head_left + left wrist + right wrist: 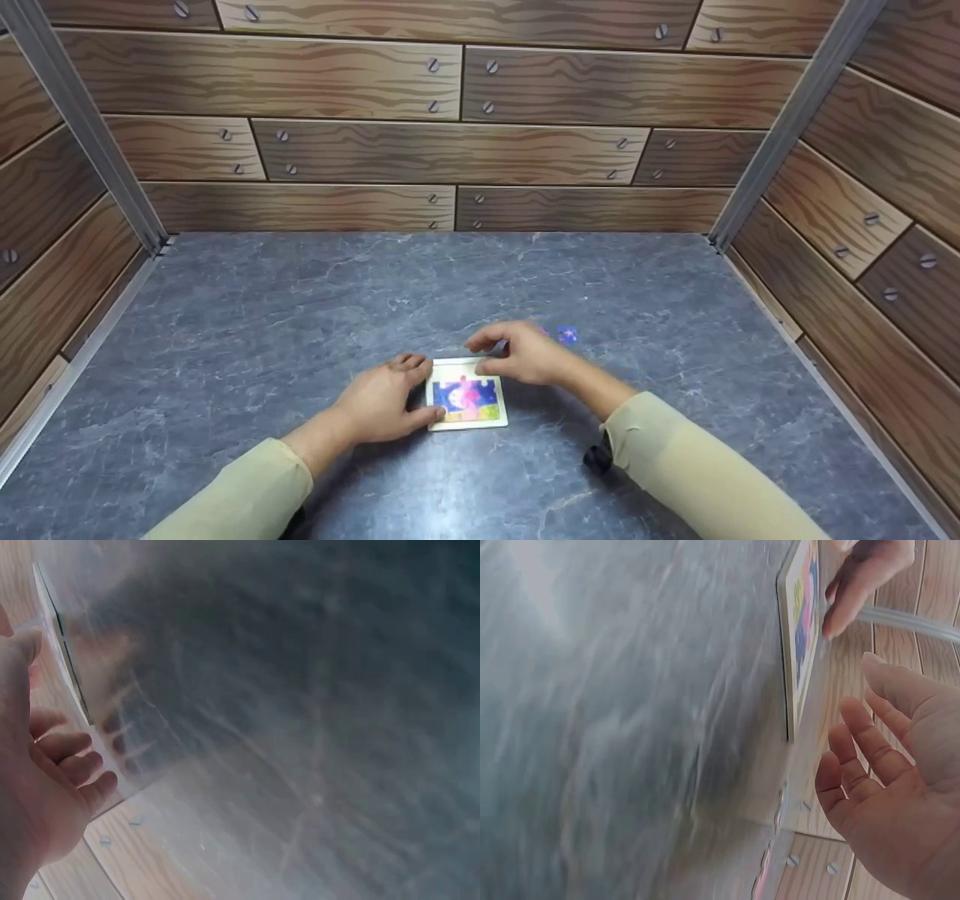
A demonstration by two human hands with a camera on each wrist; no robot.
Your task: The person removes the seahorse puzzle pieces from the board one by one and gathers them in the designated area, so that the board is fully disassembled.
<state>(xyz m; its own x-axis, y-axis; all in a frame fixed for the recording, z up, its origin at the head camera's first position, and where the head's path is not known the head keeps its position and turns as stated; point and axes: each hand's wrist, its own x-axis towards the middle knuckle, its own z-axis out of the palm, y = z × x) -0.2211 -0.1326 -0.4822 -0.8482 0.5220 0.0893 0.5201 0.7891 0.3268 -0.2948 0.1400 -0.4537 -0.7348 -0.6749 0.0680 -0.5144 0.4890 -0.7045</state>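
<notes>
A small pale-framed jigsaw puzzle tray [466,426] lies flat on the table, its lower part filled with a blue, pink and yellow picture [469,397]. The strip along its far side shows bare and pale. My left hand [382,401] rests at the tray's left side, thumb on the near left corner and fingers by the far left corner. Above the far right corner hovers my right hand [529,352]; in the right wrist view its fingers [877,750] are loosely bent with nothing between them. The left wrist view shows the tray [66,652] edge-on beside the left fingers.
A loose blue puzzle piece [568,334] lies just beyond my right hand, with a pinkish piece [762,874] near it, partly hidden in the head view. The grey marbled table [300,300] is bounded by wood-patterned walls [360,150] at the back and both sides.
</notes>
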